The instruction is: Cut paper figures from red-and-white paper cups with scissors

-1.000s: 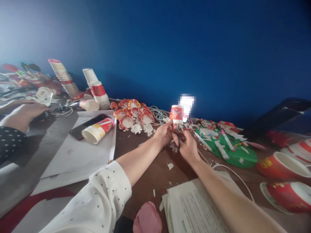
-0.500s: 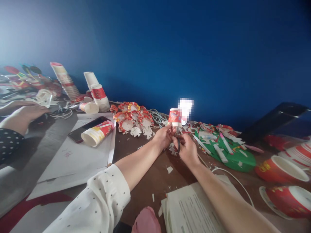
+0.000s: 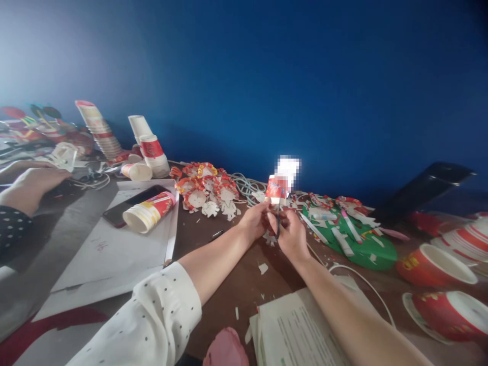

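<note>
The red paper cup (image 3: 276,189) is up over the tabletop (image 3: 229,264), just past the fingers of both hands. The left hand (image 3: 256,219) pinches it by its bottom edge, so that hand is nearer and touching it. The right hand (image 3: 293,234) is wrapped around dark scissors (image 3: 278,223). They stand almost straight up, long way pointing at the cup's bottom edge. I can't tell if the blades are apart. Left of the cup sits a heap of cut-up cups (image 3: 209,189), and farther left, a short stack of cups (image 3: 153,152). Right of the cup, pens (image 3: 351,226) lie on a green sheet (image 3: 375,254). Far left of the cup is another person's hand (image 3: 40,181).
</note>
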### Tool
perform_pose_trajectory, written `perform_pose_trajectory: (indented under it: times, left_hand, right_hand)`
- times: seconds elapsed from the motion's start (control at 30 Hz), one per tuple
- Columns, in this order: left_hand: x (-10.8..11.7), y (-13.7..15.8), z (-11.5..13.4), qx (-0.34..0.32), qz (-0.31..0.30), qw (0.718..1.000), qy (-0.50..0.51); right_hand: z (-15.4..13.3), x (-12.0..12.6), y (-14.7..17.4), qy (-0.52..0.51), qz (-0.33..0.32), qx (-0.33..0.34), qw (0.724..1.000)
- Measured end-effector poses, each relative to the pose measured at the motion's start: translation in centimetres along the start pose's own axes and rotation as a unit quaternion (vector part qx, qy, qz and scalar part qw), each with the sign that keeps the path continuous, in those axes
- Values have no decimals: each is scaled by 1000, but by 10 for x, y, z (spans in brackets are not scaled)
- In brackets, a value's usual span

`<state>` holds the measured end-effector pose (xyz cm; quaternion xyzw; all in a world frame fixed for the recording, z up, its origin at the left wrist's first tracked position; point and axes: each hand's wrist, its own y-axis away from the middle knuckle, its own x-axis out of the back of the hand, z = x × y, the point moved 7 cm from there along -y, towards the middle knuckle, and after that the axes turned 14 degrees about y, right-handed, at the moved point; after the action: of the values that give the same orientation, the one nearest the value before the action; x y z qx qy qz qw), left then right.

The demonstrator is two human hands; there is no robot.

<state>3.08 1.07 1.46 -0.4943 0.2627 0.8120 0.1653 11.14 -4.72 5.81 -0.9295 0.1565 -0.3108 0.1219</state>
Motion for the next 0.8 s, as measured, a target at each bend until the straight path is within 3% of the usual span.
perform_pose_trajectory:
  times: [0.23, 0.5, 0.8]
  left_hand:
    - [-5, 3, 0, 6, -24, 1000, 3]
    - [-6, 5, 4, -13, 10, 999, 38]
    - [-8, 5, 2, -5, -17, 1000, -22]
  right_hand:
    - [-1, 0, 1, 22, 5, 12, 1000]
    - [-2, 0, 1, 16, 3, 20, 1000]
    - [3, 1, -3, -56, -2, -39, 998]
